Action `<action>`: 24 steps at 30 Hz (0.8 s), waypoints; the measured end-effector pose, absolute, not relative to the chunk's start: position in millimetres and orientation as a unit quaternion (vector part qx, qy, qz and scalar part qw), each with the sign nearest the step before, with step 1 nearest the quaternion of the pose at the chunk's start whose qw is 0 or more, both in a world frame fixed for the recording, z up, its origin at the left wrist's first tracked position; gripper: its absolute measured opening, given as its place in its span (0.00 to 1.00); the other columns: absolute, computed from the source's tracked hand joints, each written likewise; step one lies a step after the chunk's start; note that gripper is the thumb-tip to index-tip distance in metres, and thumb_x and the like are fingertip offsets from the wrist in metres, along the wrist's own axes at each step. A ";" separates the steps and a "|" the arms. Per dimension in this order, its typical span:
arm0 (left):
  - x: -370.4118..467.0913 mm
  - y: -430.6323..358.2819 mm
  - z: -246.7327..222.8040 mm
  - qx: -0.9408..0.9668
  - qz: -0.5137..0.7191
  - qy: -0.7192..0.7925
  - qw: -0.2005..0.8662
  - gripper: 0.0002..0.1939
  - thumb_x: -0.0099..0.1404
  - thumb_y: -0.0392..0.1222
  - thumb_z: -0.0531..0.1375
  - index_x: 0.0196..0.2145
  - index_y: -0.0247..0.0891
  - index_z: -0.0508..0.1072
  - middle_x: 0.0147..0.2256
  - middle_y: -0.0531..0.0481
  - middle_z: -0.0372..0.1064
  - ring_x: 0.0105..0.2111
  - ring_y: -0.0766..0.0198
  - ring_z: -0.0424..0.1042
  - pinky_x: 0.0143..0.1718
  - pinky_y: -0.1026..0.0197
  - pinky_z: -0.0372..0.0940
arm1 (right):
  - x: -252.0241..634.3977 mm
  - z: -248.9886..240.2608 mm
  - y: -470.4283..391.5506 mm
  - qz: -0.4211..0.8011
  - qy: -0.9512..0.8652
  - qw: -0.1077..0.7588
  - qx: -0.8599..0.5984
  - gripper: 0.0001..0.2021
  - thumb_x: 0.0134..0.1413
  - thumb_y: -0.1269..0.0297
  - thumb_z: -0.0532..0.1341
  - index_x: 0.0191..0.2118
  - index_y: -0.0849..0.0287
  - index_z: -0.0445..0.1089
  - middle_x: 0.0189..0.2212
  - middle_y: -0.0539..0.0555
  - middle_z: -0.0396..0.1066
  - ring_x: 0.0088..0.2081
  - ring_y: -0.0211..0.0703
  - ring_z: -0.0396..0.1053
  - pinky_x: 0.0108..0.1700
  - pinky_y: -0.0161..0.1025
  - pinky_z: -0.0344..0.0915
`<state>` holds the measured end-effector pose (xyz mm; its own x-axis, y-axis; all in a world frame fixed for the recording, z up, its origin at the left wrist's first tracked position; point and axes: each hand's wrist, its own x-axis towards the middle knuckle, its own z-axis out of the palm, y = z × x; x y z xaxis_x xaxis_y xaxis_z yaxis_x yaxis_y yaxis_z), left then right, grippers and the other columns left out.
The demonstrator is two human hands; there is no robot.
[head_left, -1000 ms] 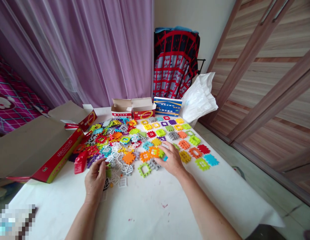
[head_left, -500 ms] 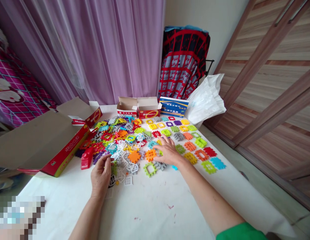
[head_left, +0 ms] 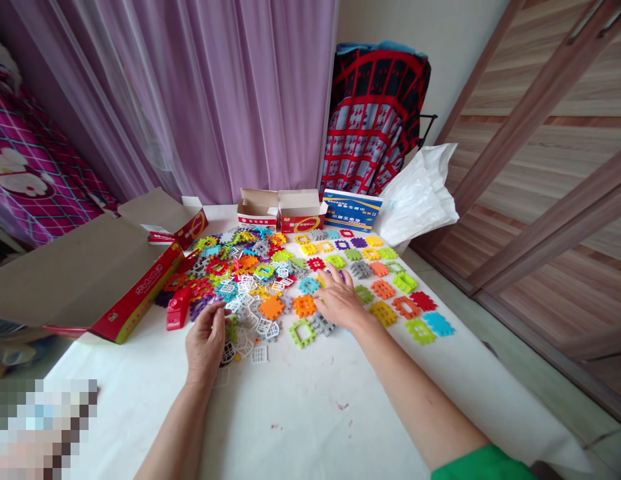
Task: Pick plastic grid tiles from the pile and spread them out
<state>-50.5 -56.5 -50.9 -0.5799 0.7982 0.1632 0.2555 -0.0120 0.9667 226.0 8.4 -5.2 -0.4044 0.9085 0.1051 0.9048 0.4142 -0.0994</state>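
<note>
My left hand (head_left: 206,341) is closed with thumb and fingers curled together at the near left edge of the pile of plastic building pieces (head_left: 246,261); what it holds, if anything, is hidden. White window-shaped lattice pieces (head_left: 260,353) lie beside it. My right hand (head_left: 339,300) reaches over the laid-out pieces, palm down, fingers stretched and apart. A purple piece (head_left: 343,275) shows at its fingertips. Next to this hand are an orange square piece (head_left: 305,306), a blue piece (head_left: 309,285) and a grey piece (head_left: 323,325), partly covered. A green frame piece (head_left: 302,333) lies nearer me.
Rows of coloured interlocking pieces (head_left: 383,289) cover the table's right side. Open red cartons (head_left: 121,303) stand left, small boxes (head_left: 303,220) and a blue box (head_left: 352,211) at the back. A white bag (head_left: 415,193) is back right, a red plastic object (head_left: 177,310) left.
The view has shifted slightly. My right hand has moved a little forward, and a purple piece now shows at its fingertips. My left hand stays closed beside the pile.
</note>
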 end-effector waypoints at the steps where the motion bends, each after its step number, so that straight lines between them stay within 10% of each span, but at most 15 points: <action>1: -50.4 -56.8 -50.4 0.398 0.588 0.666 0.228 0.22 0.56 0.57 0.59 0.40 0.38 0.76 0.31 0.46 0.78 0.27 0.63 0.75 0.21 0.66 0.65 | 223.6 -4.3 7.9 0.006 -0.839 0.062 -0.541 0.11 0.59 0.65 0.58 0.35 0.56 0.80 0.67 0.58 0.55 0.70 0.57 0.41 0.66 0.59 0.37; 24: -52.3 -57.1 -50.9 0.411 0.592 0.656 0.224 0.18 0.60 0.55 0.57 0.39 0.39 0.75 0.33 0.48 0.77 0.29 0.63 0.76 0.26 0.64 0.69 | 148.3 -7.9 7.5 0.082 -0.890 0.061 -0.445 0.20 0.54 0.64 0.62 0.53 0.52 0.69 0.53 0.54 0.72 0.56 0.51 0.61 0.55 0.48 0.56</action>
